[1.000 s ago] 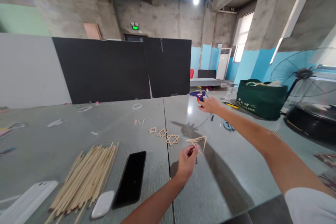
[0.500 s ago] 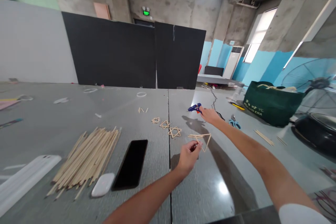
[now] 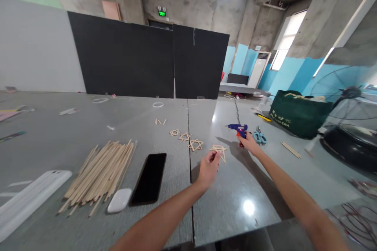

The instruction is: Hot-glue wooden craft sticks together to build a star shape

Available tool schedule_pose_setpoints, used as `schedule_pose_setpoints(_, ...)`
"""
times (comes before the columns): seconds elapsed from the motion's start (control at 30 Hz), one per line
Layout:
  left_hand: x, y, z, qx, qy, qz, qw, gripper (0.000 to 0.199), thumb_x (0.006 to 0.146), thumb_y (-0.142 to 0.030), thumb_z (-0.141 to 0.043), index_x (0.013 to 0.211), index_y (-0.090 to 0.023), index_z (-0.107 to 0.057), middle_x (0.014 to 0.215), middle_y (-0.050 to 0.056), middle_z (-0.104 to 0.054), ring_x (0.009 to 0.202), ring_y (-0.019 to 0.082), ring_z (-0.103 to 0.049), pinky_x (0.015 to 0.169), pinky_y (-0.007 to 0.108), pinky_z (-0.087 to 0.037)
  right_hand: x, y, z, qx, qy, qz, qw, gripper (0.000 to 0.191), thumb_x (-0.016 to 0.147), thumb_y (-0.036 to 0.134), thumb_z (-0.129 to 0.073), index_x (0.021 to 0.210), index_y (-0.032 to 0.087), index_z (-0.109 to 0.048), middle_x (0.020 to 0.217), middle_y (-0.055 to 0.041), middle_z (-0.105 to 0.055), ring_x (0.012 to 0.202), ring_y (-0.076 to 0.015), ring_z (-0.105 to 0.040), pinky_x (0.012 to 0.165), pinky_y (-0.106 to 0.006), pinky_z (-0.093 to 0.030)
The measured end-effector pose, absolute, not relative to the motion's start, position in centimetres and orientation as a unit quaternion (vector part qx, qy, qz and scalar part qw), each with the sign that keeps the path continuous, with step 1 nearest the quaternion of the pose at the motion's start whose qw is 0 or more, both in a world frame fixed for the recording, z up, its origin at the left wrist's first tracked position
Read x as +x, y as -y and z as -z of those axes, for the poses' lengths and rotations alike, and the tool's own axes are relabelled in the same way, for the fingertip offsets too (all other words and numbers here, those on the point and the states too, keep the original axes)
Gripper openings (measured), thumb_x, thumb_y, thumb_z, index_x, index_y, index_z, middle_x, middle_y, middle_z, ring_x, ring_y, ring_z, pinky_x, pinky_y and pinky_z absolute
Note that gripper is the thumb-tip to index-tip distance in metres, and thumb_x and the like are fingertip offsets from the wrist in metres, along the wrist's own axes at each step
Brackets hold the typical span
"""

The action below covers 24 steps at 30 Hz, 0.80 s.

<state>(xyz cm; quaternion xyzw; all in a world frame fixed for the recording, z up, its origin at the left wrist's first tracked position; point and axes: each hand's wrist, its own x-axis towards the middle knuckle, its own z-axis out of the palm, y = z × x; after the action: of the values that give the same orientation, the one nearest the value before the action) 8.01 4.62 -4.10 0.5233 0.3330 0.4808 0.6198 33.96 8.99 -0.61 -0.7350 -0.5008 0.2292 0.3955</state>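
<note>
My right hand is wrapped round the grip of a blue hot glue gun, raised above the table with its nozzle pointing left. My left hand pinches a triangle of thin wooden sticks at its near left side; the fingers hide part of it. The triangle overlaps other sticks lying behind it, and I cannot tell whether they touch. Beyond my left hand lie several six-pointed stick stars in a row, among them a large star, a middle star and a small star.
A pile of wooden sticks, a black phone and a white rounded case lie on the left. Blue-handled pliers, a yellow cutter, loose sticks and a green bag are on the right. Black panels stand behind.
The glue gun in my right hand has moved right and nearer, away from the stick triangle. My left hand has brought the triangle slightly left, where it overlaps the sticks behind.
</note>
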Motion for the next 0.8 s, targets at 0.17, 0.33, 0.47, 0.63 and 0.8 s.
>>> schedule_pose_setpoints(0.17,7.7,-4.7,3.7,0.515,-0.328,-0.479,0.63,0.07,0.073,-0.089,-0.071,0.081,-0.02,-0.065,0.061,-0.006,-0.05,0.05,0.01,-0.042,0.047,0.024,-0.032,33.6,-2.6,-0.1,-0.673,0.443,-0.29,0.517,0.035,0.08,0.052,-0.061,0.079,0.026,-0.037,0.06,0.0071,-0.039,0.046,-0.0117,-0.041,0.042,-0.023,-0.025)
schedule_pose_setpoints(0.33,7.6,-4.6,3.4,0.514,-0.331,-0.474,0.633,0.077,0.07,-0.092,-0.072,0.089,-0.017,-0.073,0.069,-0.001,-0.059,0.052,0.01,-0.046,0.045,0.023,-0.03,31.7,3.0,-0.8,-0.625,0.406,-0.318,0.585,0.038,0.073,0.054,-0.068,0.079,0.026,-0.043,0.062,0.0055,-0.042,0.046,-0.0113,-0.041,0.042,-0.023,-0.02)
schedule_pose_setpoints(0.47,7.5,-4.7,3.6,0.511,-0.352,-0.472,0.626,0.082,0.065,-0.094,-0.073,0.09,-0.016,-0.077,0.066,-0.002,-0.056,0.051,0.01,-0.044,0.044,0.022,-0.029,30.3,4.7,-1.4,-0.605,0.397,-0.313,0.615,0.043,0.072,0.058,-0.077,0.088,0.026,-0.055,0.06,0.0058,-0.045,0.044,-0.0116,-0.039,0.041,-0.023,-0.019)
schedule_pose_setpoints(0.63,7.3,-4.9,3.6,0.498,-0.362,-0.476,0.628,0.085,0.064,-0.095,-0.074,0.091,-0.014,-0.078,0.067,-0.001,-0.058,0.05,0.009,-0.044,0.043,0.023,-0.032,29.0,1.3,-2.6,-0.575,0.396,-0.305,0.648,0.051,0.07,0.063,-0.083,0.088,0.025,-0.054,0.057,0.0067,-0.045,0.045,-0.0109,-0.039,0.041,-0.023,-0.022)
schedule_pose_setpoints(0.8,7.3,-4.9,3.8,0.491,-0.377,-0.488,0.615,0.084,0.064,-0.096,-0.073,0.081,-0.014,-0.073,0.061,-0.001,-0.057,0.048,0.009,-0.045,0.044,0.021,-0.034,27.3,-3.6,-1.9,-0.539,0.388,-0.311,0.679,0.064,0.07,0.078,-0.079,0.09,0.025,-0.05,0.061,0.0091,-0.042,0.043,-0.0098,-0.04,0.039,-0.022,-0.022)
